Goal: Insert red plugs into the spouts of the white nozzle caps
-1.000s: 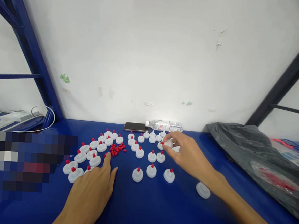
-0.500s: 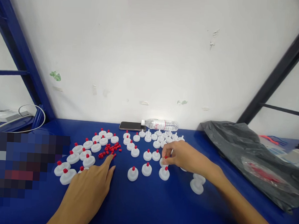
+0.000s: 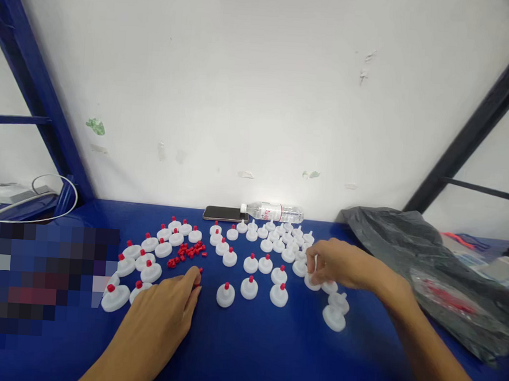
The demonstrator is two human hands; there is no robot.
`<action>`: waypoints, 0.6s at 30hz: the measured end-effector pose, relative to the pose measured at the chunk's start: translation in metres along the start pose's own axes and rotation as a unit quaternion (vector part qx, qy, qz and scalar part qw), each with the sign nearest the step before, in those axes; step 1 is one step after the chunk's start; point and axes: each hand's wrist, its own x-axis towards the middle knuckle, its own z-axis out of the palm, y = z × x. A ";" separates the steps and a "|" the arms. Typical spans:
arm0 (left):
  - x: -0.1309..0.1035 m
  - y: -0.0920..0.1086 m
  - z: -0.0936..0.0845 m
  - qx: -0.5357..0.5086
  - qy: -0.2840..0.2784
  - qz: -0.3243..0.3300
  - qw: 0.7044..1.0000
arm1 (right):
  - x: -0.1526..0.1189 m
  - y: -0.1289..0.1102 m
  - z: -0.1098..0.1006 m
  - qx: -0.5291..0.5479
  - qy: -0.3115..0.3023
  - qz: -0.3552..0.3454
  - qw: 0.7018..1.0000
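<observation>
My left hand [image 3: 161, 308] rests on the table with index finger and thumb drawn together at a small red cap [image 3: 201, 270], just in front of the pile of loose red caps [image 3: 185, 254]. At the right, my right hand [image 3: 334, 264] pinches a white spout lid [image 3: 312, 282]; its fingers cover the spout. Beside that hand stand more bare white lids [image 3: 333, 318]. A red-tipped lid [image 3: 278, 295] and several others like it stand in the middle, and more capped lids [image 3: 150, 272] spread over the left side.
A phone [image 3: 222, 214] and a clear water bottle [image 3: 287, 214] lie along the wall. On the right, a dark grey plastic bag [image 3: 389, 250] bears a clear packet with red contents [image 3: 450, 297]. A white cable [image 3: 76, 194] loops at the left.
My right hand has moved right, from a red-tipped lid that now stands free, to a bare white lid. My left fingers have curled in at a red cap beside the pile.
</observation>
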 end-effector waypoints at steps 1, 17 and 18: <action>-0.001 0.000 0.000 -0.017 0.010 0.002 1.000 | 0.000 -0.002 -0.001 0.006 0.004 -0.013 1.000; -0.005 -0.001 -0.004 -0.246 0.254 0.074 0.933 | -0.008 -0.063 0.031 0.161 0.163 -0.255 0.940; -0.007 0.000 -0.007 -0.273 0.242 0.076 0.928 | -0.008 -0.068 0.036 0.166 0.168 -0.265 0.935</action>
